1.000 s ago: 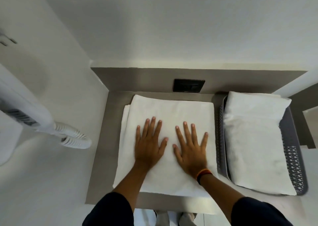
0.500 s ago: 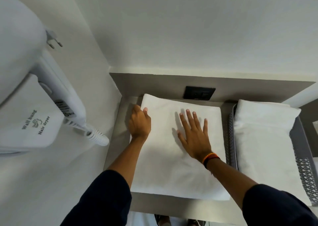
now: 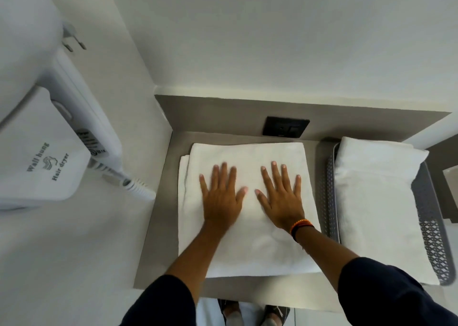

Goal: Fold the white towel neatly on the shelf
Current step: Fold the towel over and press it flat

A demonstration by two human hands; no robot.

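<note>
Soft white towel (image 3: 247, 239) sits folded into a chunky rectangle mid-frame on the smooth grey shelf (image 3: 158, 226), long axis running bottom to top. Left hand (image 3: 220, 196) and right hand (image 3: 282, 199) both lie flat on it, fingers spread, gripping nothing. Perforated grey basket (image 3: 431, 239) sits at right.

White towel (image 3: 250, 248), folded square, flat on grey shelf (image 3: 158, 226), layered left edge

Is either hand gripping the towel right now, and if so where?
Nothing is gripped. The left hand and right hand lie flat, fingers spread, palms down on top of the folded white towel on the shelf.
</note>
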